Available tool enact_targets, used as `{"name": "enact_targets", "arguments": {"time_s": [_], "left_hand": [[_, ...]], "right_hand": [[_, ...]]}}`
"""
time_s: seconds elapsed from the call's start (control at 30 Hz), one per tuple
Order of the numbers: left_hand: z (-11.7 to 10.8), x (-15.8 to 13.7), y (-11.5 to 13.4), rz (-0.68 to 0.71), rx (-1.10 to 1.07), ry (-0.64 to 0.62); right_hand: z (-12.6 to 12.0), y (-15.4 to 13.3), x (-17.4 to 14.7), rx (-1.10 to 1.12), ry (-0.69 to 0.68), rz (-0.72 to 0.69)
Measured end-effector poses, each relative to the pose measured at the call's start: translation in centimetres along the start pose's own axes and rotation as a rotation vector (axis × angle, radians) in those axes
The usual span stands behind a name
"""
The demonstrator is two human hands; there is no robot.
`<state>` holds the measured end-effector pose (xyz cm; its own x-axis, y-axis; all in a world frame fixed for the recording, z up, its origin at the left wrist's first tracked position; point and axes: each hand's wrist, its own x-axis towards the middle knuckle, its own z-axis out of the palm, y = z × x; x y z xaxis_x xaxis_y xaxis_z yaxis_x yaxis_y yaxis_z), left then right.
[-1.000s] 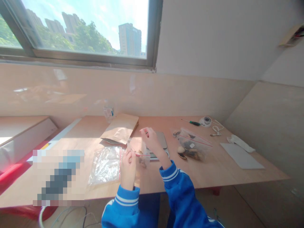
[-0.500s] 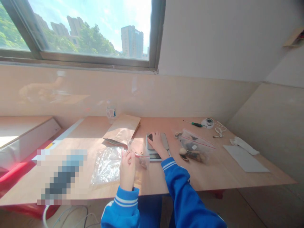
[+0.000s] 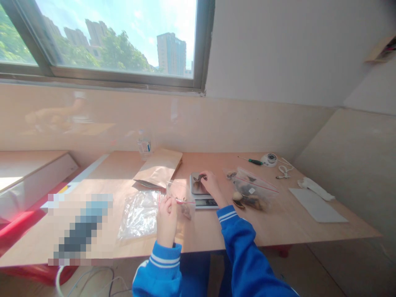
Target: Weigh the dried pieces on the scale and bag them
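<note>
A kitchen scale (image 3: 206, 203) with a metal plate and a small display stands in front of me. Dark, curled dried pieces (image 3: 198, 178), which look like dried mushroom, are over its plate. My right hand (image 3: 210, 183) comes in from the right with its fingertips pinched on one of them. Left of the scale, my left hand (image 3: 167, 212) is closed on the top edge of a clear zip bag (image 3: 187, 202) with a red seal line. Small brown pieces (image 3: 185, 211) lie inside that bag. The fingers of my left hand partly hide its opening.
A larger zip bag (image 3: 256, 187) of brown dried pieces lies right of the scale. On the left are a clear plastic bag (image 3: 139, 214), a kraft paper pouch (image 3: 161, 167) and a bottle (image 3: 144, 145). A screwdriver (image 3: 255, 161), white camera (image 3: 271, 159) and white sheet (image 3: 318, 206) lie farther right.
My right hand has drawn back to the right across the scale plate, and its fingers have come together on a dark piece. More of the plate and display shows. My left hand stays put.
</note>
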<state>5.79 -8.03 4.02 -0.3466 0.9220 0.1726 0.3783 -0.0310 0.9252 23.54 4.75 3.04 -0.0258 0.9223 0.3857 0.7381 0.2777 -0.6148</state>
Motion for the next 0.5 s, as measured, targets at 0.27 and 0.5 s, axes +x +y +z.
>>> {"name": "enact_targets", "arguments": {"time_s": [0.27,0.5], "left_hand": [[0.4,-0.3,0.2,-0.006,0.021,0.000],[0.5,-0.3,0.5,-0.018,-0.009,-0.002]], "right_hand": [[-1.0,-1.9,-0.3,0.124,0.045,0.035],[-6.0,-9.1,-0.7,0.296,-0.035,-0.221]]}}
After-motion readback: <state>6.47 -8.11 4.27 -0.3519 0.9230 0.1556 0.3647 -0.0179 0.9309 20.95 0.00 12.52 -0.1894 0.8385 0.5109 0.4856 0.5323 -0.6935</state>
